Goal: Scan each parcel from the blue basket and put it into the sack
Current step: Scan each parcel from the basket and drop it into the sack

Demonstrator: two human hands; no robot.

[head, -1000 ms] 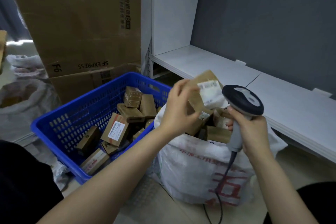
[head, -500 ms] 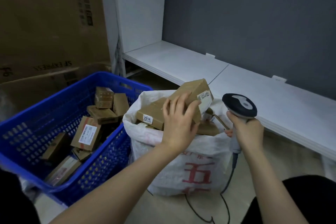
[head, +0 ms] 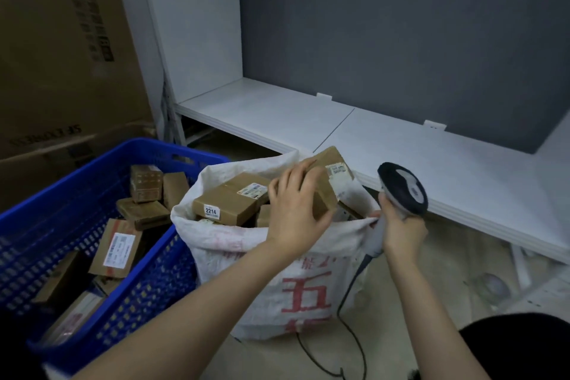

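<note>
Holding parcel [head: 327,182] over full sack [head: 277,244] | left hand [head: 297,210] | basket [head: 154,281] half-full

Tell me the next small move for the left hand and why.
Probably release: the left hand holds a brown parcel right over the open mouth of the white sack, above the parcels already inside, while the right hand holds the scanner off to the side.

- A small white sticker [head: 211,211] on a brown box [head: 232,198] in the sack [head: 287,271] says "2214".
- The white sack has a big red "五" [head: 305,291] on its side.
- The big cardboard box [head: 61,49] has "SF EXPRESS" [head: 44,135] printed upside down.
</note>
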